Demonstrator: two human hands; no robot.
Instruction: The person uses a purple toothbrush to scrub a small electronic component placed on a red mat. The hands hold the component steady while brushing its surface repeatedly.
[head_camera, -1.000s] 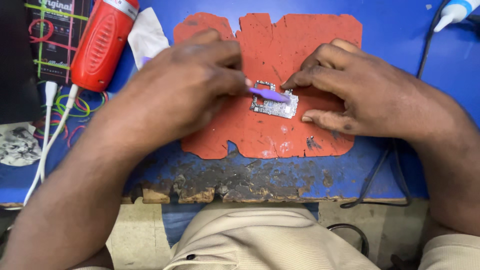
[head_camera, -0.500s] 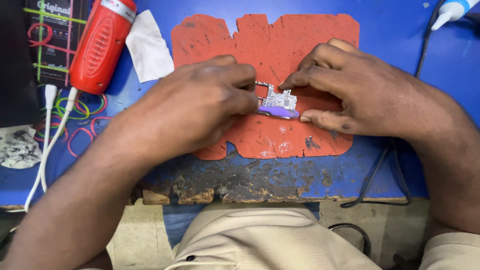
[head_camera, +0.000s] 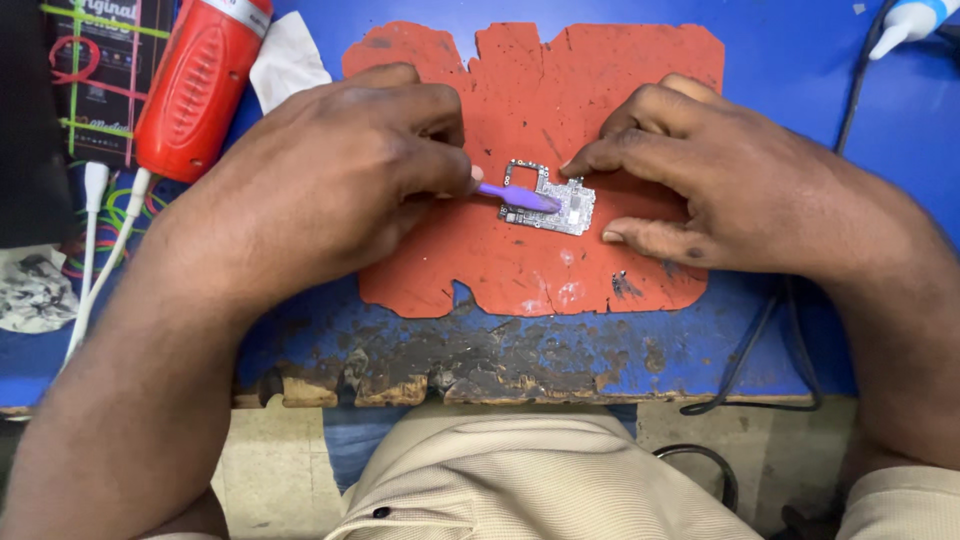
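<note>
The left hand (head_camera: 330, 180), in the middle left of the frame, is curled with its fingertips pinched around a thin purple tool (head_camera: 517, 196); only the tool's front end shows past the fingers, and it lies across the left part of a small circuit board (head_camera: 548, 205). The board is silvery grey and sits flat near the centre of a worn red mat (head_camera: 520, 270). The right hand (head_camera: 720, 185), centre right, holds nothing: its fingers are bent and loosely spread, one fingertip pressing the board's upper right edge while a lower finger rests on the mat just beside the board's right end.

The mat has ragged, notched edges and lies on a blue work surface (head_camera: 800, 60) whose near edge is charred and chipped. In the upper left lies a red cylindrical tool (head_camera: 195, 90) with a ribbed body and a white label band at its top end (the print is cut off by the frame). Left of it is a dark flat package (head_camera: 95, 85) crossed by green and pink rubber bands. A white tissue (head_camera: 285, 60) peeks out between the red tool and the left hand. White cables (head_camera: 95, 260) run down the left edge. At the upper right corner is a white nozzle of a bottle (head_camera: 900, 28), with a black cable (head_camera: 850, 95) beside it.
</note>
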